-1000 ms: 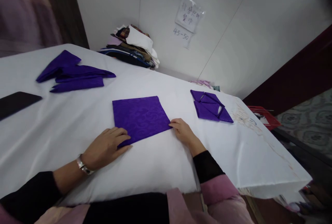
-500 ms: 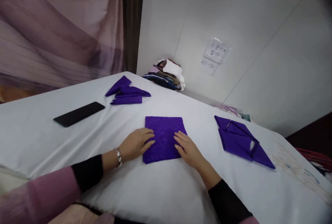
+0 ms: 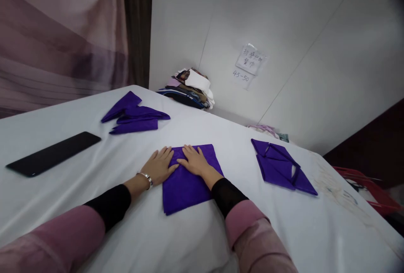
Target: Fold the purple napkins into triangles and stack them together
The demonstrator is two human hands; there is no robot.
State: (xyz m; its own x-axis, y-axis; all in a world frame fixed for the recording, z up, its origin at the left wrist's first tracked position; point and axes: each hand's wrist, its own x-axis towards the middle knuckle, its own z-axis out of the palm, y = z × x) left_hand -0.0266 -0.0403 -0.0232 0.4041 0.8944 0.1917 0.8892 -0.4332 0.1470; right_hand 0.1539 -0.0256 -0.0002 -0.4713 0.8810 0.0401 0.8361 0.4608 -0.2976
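A purple cloth napkin, folded into a square, lies flat on the white-covered table in front of me. My left hand lies open at its left edge, with fingers on the upper left corner. My right hand rests open on the upper part of the cloth, fingers stretched toward the far edge. The two thumbs are close together. To the right lies another folded purple napkin with pointed ends. Further back on the left, folded purple napkins lie in an overlapping group.
A long black flat object lies on the table's left side. Behind the table's far edge is a pile of clothes by the wall. Handwritten signs hang there. A red basket stands beyond the right edge.
My right hand has moved left and up across the napkin, closer to my left hand. My left hand has shifted to the upper left corner. The camera view has shifted.
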